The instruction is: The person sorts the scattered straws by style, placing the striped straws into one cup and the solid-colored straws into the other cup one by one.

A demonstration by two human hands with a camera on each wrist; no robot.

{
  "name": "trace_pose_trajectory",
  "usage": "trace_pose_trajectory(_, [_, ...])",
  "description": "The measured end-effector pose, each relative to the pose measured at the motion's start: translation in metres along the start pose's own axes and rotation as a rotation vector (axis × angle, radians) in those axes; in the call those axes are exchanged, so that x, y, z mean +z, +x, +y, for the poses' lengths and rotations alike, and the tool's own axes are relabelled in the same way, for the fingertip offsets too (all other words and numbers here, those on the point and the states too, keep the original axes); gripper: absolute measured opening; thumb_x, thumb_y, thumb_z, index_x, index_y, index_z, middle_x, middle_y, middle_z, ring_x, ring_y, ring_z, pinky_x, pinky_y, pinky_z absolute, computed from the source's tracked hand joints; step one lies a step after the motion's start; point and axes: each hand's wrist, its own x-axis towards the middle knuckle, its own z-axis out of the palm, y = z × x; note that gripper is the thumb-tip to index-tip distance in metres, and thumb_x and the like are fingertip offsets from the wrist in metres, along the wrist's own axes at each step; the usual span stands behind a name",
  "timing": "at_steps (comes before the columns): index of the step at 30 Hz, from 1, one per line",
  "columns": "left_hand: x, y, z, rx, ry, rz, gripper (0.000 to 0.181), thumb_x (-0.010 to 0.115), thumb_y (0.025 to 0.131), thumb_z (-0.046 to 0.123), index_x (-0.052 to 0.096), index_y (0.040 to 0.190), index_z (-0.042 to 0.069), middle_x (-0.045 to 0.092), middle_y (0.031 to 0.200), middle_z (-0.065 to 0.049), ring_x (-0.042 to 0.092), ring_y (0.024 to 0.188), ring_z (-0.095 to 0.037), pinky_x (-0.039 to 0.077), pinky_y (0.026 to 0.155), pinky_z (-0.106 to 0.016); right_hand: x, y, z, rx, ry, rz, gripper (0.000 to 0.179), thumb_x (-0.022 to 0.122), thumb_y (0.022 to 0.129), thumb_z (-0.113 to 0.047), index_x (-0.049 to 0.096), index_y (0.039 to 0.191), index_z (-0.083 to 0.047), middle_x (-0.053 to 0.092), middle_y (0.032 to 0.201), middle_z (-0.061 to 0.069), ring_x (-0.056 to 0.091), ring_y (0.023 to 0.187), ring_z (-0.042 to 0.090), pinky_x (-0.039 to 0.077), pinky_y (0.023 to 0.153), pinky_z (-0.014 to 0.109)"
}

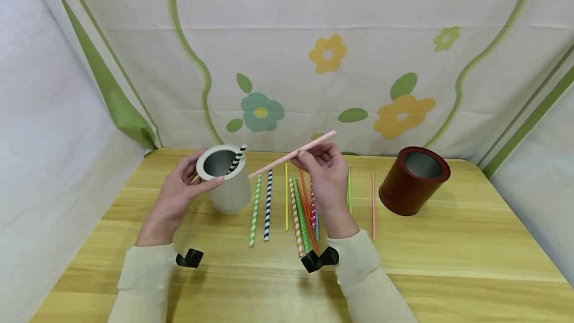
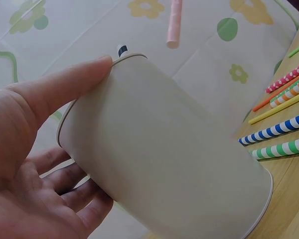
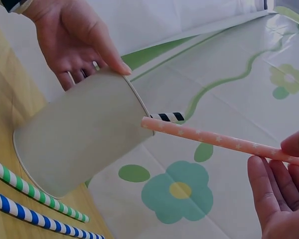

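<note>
My left hand (image 1: 176, 191) grips a white can (image 1: 230, 197) by its top, thumb along the rim and the other fingers round the far side. One black-and-white striped straw (image 1: 237, 158) stands in the can and leans against the rim. Between thumb and fingers, my right hand (image 1: 331, 178) pinches a pale pink straw with small white stars (image 3: 214, 138). That straw slants down to the left, its lower end near the can's right side in the head view. In the right wrist view, the straw's end overlaps the can's rim.
Several paper straws lie on the wooden table (image 1: 233, 283): green-striped (image 1: 254, 213), blue-striped (image 1: 268, 208), yellow (image 1: 286, 198), and a bunch of orange, green and red ones partly behind my right hand. A dark red can (image 1: 403, 188) stands at the right. Floral cloth (image 1: 287, 79) hangs behind.
</note>
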Motion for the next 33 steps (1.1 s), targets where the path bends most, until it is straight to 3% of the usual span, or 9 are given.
trace_pose_trajectory(4, [0.0, 0.0, 0.0, -0.001, -0.009, -0.009, 0.088, 0.086, 0.094, 0.016, 0.037, 0.167, 0.022, 0.042, 0.171, -0.001, 0.038, 0.157, -0.019, 0.032, 0.135, -0.045, 0.004, -0.002, 0.002, -0.021, 0.021, 0.007, 0.02, 0.07, 0.098, 0.009, 0.062, 0.112, -0.004, 0.069, 0.101, 0.005, 0.073, 0.095, 0.017, 0.067, 0.094, 0.037])
trace_pose_trajectory(10, [-0.005, -0.003, -0.001, 0.006, 0.013, 0.0, 0.086, 0.085, 0.095, 0.015, 0.038, 0.167, 0.02, 0.046, 0.167, -0.001, 0.045, 0.148, -0.009, 0.045, 0.118, -0.015, 0.014, -0.01, 0.006, -0.037, 0.043, -0.012, 0.019, 0.07, 0.099, 0.007, 0.062, 0.111, -0.004, 0.071, 0.102, 0.006, 0.075, 0.098, 0.017, 0.066, 0.097, 0.038])
trace_pose_trajectory(17, [-0.007, -0.002, -0.003, -0.009, 0.0, -0.005, 0.088, 0.085, 0.095, 0.015, 0.036, 0.168, 0.021, 0.043, 0.17, -0.002, 0.041, 0.153, -0.014, 0.041, 0.129, -0.029, 0.026, -0.01, 0.007, -0.051, 0.045, -0.047, 0.02, 0.07, 0.099, 0.009, 0.062, 0.113, -0.002, 0.071, 0.103, 0.007, 0.074, 0.097, 0.017, 0.067, 0.095, 0.036])
trace_pose_trajectory(21, [-0.007, -0.001, -0.004, -0.008, 0.008, 0.002, 0.087, 0.084, 0.096, 0.017, 0.035, 0.168, 0.02, 0.043, 0.17, -0.003, 0.041, 0.153, -0.014, 0.044, 0.123, -0.021, 0.036, -0.007, 0.007, -0.035, 0.013, -0.094, 0.019, 0.07, 0.099, 0.008, 0.061, 0.114, 0.0, 0.069, 0.105, 0.007, 0.072, 0.099, 0.017, 0.066, 0.098, 0.036])
trace_pose_trajectory(25, [-0.006, 0.002, -0.007, -0.006, -0.01, -0.007, 0.088, 0.085, 0.095, 0.015, 0.036, 0.168, 0.02, 0.042, 0.17, -0.003, 0.039, 0.156, -0.016, 0.044, 0.123, -0.02, 0.045, -0.003, 0.009, -0.01, -0.026, -0.118, 0.02, 0.071, 0.098, 0.008, 0.061, 0.114, 0.001, 0.067, 0.106, 0.007, 0.071, 0.1, 0.018, 0.066, 0.097, 0.035])
trace_pose_trajectory(28, [-0.006, 0.002, -0.008, -0.017, -0.019, -0.004, 0.088, 0.085, 0.095, 0.013, 0.035, 0.168, 0.02, 0.04, 0.172, -0.003, 0.037, 0.158, -0.02, 0.044, 0.124, -0.022, 0.052, 0.0, 0.011, -0.007, -0.109, -0.141, 0.02, 0.073, 0.098, 0.005, 0.062, 0.114, 0.0, 0.068, 0.107, 0.007, 0.07, 0.101, 0.018, 0.067, 0.095, 0.033])
trace_pose_trajectory(33, [-0.008, 0.0, -0.007, -0.026, -0.022, 0.012, 0.088, 0.084, 0.095, 0.013, 0.035, 0.168, 0.021, 0.039, 0.172, -0.004, 0.035, 0.16, -0.023, 0.047, 0.115, -0.014, 0.062, 0.001, 0.017, -0.051, -0.312, -0.193, 0.024, 0.079, 0.097, -0.005, 0.067, 0.117, -0.006, 0.074, 0.11, 0.009, 0.072, 0.104, 0.017, 0.066, 0.094, 0.03])
